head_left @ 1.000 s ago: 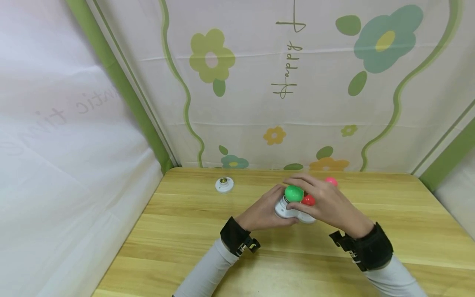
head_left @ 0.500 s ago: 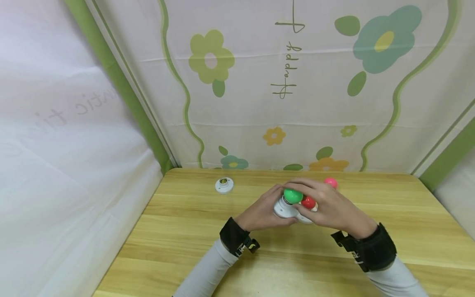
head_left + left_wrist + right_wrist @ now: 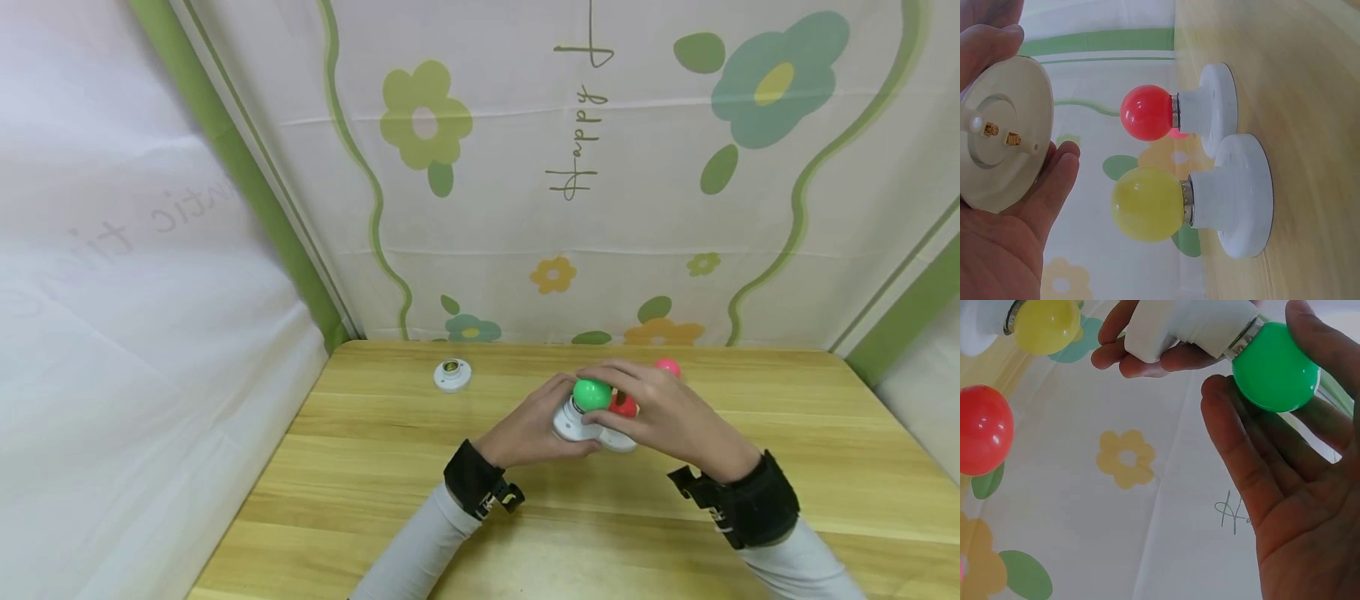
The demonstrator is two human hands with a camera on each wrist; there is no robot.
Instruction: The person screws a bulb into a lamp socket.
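My left hand grips a white lamp socket by its round base, raised off the table; brass terminals show on its underside in the left wrist view. A green light bulb sits in that socket, its metal collar partly visible. My right hand holds the bulb between thumb and fingers. Beyond the hands, a red bulb and a yellow bulb stand upright in white sockets on the table. In the head view the hands and the green bulb hide the yellow one.
An unfilled white socket lies at the back left of the wooden table. A pink bulb shows behind my right hand. A flowered fabric curtain rises along the table's back edge.
My right thumb has shifted to the right off the green bulb's front and come back, the fingers sliding over its top. My left hand and the socket stay nearly still.
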